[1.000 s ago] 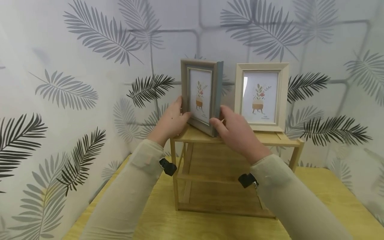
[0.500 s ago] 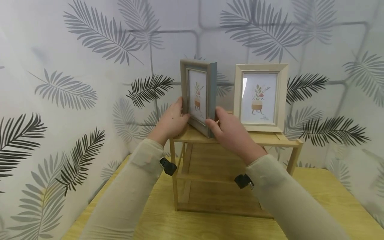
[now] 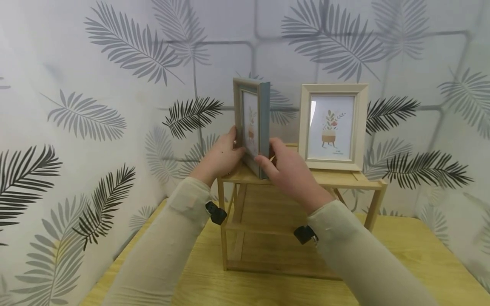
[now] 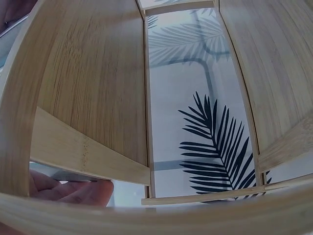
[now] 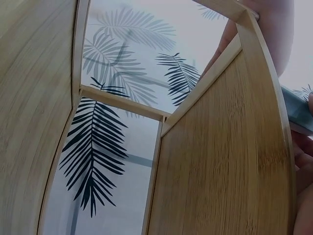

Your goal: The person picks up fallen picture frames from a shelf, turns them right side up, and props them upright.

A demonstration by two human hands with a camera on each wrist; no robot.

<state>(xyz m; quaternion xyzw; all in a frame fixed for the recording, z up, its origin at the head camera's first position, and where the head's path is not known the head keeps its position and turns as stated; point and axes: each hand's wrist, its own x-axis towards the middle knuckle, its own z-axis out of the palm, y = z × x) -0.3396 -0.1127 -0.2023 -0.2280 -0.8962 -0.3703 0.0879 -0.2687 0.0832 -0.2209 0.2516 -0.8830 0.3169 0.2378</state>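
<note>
A grey-blue picture frame (image 3: pixel 264 123) stands upright near the left end of the wooden rack's top shelf, angled so that its side edge faces me. My left hand (image 3: pixel 222 155) grips its lower left side, thumb in front. At its lower right edge, my right hand (image 3: pixel 291 170) pinches it with the thumb forward and fingers behind. Fingers (image 4: pixel 78 193) of the left hand show past the rack in the left wrist view. In the right wrist view, the frame's bottom corner (image 5: pixel 296 110) and part of the right hand (image 5: pixel 303 181) appear at the right edge.
A cream picture frame (image 3: pixel 333 165) with a plant print stands to the right on the same shelf. Below, the slatted wooden rack (image 3: pixel 283 229) rests on a yellow wood-grain table (image 3: pixel 214 289). A leaf-patterned wall (image 3: pixel 126 127) rises close behind.
The grey-blue frame has turned further, its right edge swinging left with my right hand. My left hand stays nearly in place at the left side. The cream frame stays put.
</note>
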